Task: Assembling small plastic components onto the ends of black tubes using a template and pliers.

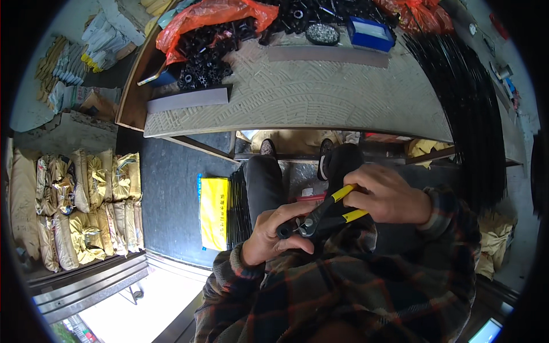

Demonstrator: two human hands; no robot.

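Right hand [389,196] grips pliers [322,215]; left hand [270,230] holds a black piece [284,230], apparently touching them.

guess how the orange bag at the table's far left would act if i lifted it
The orange bag would probably be floppy, since its thin plastic looks wrinkled. It might shed black parts, as many lie loose against it. It's unlikely to roll, being slumped and shapeless.
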